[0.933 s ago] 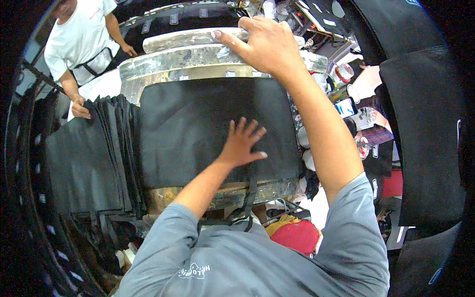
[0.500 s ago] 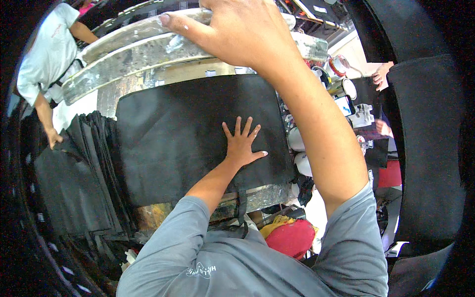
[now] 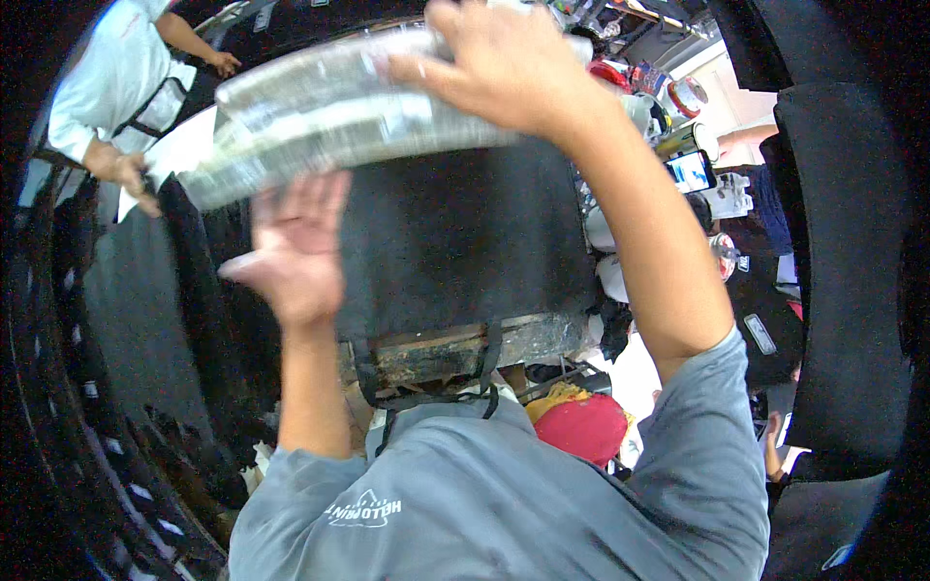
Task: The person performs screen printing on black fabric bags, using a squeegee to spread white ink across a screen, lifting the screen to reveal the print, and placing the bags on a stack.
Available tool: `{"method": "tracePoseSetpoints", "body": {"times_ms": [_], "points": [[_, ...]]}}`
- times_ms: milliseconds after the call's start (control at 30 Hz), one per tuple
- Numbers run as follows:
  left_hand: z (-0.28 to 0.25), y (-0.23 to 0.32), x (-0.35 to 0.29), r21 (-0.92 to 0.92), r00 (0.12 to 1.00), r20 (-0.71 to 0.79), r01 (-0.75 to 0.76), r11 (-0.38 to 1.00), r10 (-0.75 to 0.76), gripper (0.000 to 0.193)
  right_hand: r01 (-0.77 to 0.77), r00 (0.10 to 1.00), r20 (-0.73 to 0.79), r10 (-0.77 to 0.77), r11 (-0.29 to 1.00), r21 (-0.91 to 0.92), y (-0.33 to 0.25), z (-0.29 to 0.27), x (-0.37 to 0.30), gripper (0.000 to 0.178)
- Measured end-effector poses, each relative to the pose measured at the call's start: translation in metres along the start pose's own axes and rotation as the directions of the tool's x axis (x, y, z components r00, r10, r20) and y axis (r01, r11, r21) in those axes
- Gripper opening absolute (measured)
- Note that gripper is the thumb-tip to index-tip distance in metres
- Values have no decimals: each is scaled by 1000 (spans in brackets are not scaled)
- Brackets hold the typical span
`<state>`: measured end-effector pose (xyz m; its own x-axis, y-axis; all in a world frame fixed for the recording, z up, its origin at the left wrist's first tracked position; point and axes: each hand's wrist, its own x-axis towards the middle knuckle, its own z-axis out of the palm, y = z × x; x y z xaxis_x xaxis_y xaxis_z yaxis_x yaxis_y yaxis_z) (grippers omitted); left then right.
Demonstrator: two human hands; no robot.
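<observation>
My right hand [image 3: 504,68] is at the top, its fingers and thumb on a pale, stained screen-printing frame [image 3: 291,92] that is tilted up and blurred by motion. Below the frame a black fabric bag [image 3: 465,232] lies flat on the worktop, with its handles [image 3: 490,353] hanging over the near edge. My left hand [image 3: 302,252] is raised over the bag's left side, palm showing and fingers spread, just below the frame's lower edge. Whether its fingertips touch the frame is unclear.
At left hangs a pile of black fabric pieces [image 3: 136,300]; another person's hand [image 3: 126,179] is beside it. Cans [image 3: 685,97] and a phone [image 3: 690,170] crowd the right side, near another person's arm [image 3: 746,140]. A red round item [image 3: 581,431] sits below the worktop.
My left hand has lifted off the bag and moved left, turning palm up. The frame has shifted with my right hand. The person at left has moved their hands.
</observation>
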<state>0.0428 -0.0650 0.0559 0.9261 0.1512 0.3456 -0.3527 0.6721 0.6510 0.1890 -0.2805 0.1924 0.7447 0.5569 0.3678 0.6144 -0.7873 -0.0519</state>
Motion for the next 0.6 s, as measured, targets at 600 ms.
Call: {"method": "tracePoseSetpoints", "body": {"times_ms": [600], "points": [[-93, -7, -143, -99, 588, -500, 691, 716, -637, 120, -1, 941, 336, 23, 998, -66, -21, 165, -117, 51]]}}
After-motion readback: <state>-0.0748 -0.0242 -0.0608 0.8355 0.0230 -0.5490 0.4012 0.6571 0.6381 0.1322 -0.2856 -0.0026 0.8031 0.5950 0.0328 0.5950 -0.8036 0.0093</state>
